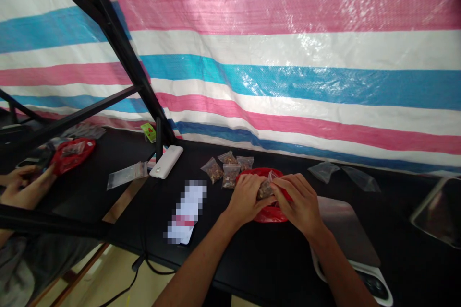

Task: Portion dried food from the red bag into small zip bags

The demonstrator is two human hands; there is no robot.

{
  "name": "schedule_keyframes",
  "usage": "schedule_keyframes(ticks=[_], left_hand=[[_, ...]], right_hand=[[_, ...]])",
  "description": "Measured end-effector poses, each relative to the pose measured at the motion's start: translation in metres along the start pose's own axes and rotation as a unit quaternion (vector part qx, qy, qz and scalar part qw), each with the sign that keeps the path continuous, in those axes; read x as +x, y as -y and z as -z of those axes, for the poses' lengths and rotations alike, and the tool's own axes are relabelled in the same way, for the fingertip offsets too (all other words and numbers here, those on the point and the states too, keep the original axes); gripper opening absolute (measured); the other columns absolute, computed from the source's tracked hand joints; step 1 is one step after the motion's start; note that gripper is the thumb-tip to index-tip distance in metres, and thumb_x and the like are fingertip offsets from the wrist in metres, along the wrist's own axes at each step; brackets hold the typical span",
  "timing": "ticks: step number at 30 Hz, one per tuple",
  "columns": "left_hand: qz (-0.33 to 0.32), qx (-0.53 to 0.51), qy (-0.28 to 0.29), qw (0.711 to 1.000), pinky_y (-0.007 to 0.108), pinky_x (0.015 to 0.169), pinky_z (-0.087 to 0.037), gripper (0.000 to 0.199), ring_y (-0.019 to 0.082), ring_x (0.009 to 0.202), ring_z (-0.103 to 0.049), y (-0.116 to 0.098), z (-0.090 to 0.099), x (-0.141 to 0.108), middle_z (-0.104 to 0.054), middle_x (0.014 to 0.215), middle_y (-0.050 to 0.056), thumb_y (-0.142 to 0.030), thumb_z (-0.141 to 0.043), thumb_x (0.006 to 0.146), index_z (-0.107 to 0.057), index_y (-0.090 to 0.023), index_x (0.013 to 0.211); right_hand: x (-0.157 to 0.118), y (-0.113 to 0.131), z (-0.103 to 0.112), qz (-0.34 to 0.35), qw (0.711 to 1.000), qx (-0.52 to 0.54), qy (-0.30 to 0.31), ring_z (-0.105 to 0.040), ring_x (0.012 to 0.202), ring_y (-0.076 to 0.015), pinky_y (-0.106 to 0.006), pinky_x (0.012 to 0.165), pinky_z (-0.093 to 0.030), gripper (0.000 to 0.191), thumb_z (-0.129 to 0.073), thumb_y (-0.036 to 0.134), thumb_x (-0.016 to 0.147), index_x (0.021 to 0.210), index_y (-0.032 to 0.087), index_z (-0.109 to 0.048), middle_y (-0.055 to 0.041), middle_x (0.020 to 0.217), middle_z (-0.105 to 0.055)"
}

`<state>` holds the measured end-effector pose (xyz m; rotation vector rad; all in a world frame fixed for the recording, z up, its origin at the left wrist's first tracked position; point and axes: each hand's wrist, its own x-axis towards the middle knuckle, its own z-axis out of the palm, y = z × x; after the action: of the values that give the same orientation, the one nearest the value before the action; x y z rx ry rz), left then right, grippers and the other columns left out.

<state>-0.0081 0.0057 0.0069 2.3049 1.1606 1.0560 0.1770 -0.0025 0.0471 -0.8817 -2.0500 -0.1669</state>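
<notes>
Between my hands is a small clear zip bag (265, 189) with brown bits inside. My left hand (245, 196) has its fingers closed round the bag's left side. At the bag's upper edge, the fingers of my right hand (298, 197) pinch the plastic. Under both hands lies a red plastic bag (272, 215), its contents mostly hidden. Just behind and left of it sit several filled zip bags (231, 175) of the same kind. To the right of my right hand stands a kitchen scale (340, 223) with a grey metal plate, partly covered by my forearm.
A phone with a blurred screen (187, 211) lies left of my arms, a white power bank (166, 162) behind it. Empty clear bags (324, 171) lie at the back right. A clear tray (439, 211) stands far right. Beyond the black frame (126, 64), another person's hands (29, 184) hold a phone.
</notes>
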Motion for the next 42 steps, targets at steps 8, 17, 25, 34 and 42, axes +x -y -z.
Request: schedule_keyframes(ticks=[8,17,25,34,42], left_hand=[[-0.057,0.025,-0.067,0.996,0.043,0.096,-0.046,0.029,0.024,0.098,-0.065,-0.007,-0.002,0.001,-0.073,0.101,0.009,-0.043,-0.056,0.101,-0.065,-0.016,0.109],[-0.028,0.062,-0.045,0.997,0.048,0.109,-0.042,0.045,0.028,0.116,-0.062,-0.019,0.009,-0.001,-0.071,0.119,0.012,-0.05,-0.063,0.097,-0.061,-0.017,0.126],[0.257,0.299,-0.313,0.864,0.064,0.111,-0.039,0.07,0.042,0.138,-0.046,-0.049,0.054,-0.15,-0.046,0.15,0.02,-0.038,-0.069,0.091,-0.038,-0.025,0.152],[0.429,0.335,-0.23,0.806,0.062,0.111,-0.042,0.08,0.041,0.135,-0.055,-0.026,0.07,-0.196,-0.058,0.142,0.019,-0.054,-0.061,0.093,-0.031,-0.02,0.16],[0.434,0.321,-0.222,0.812,0.056,0.109,-0.044,0.069,0.037,0.129,-0.06,-0.005,0.08,-0.181,-0.064,0.137,0.018,-0.049,-0.059,0.096,-0.041,-0.018,0.154]], right_hand=[[-0.003,-0.001,0.004,0.025,1.0,-0.017,0.002,-0.057,0.082,-0.0222,-0.038,0.08,-0.047,0.024,-0.066,0.007,0.094,0.115,0.02,-0.066,-0.0071,0.093,-0.071],[-0.005,0.001,0.0,0.026,0.999,-0.032,-0.012,-0.055,0.077,-0.021,-0.037,0.074,-0.047,0.022,-0.065,0.009,0.096,0.115,0.02,-0.065,-0.0061,0.088,-0.069],[0.0,0.009,0.01,0.015,0.998,0.002,-0.061,-0.06,0.076,-0.0194,-0.035,0.072,-0.049,0.025,-0.067,0.006,0.092,0.112,0.021,-0.067,-0.005,0.089,-0.07],[0.001,0.01,0.012,0.023,0.995,-0.003,-0.095,-0.061,0.076,-0.0197,-0.036,0.07,-0.05,0.03,-0.07,0.003,0.088,0.112,0.022,-0.068,-0.0054,0.09,-0.069],[0.001,0.002,0.012,-0.001,0.994,-0.019,-0.11,-0.061,0.077,-0.0199,-0.036,0.07,-0.051,0.027,-0.069,0.004,0.09,0.11,0.022,-0.068,-0.0048,0.088,-0.068]])
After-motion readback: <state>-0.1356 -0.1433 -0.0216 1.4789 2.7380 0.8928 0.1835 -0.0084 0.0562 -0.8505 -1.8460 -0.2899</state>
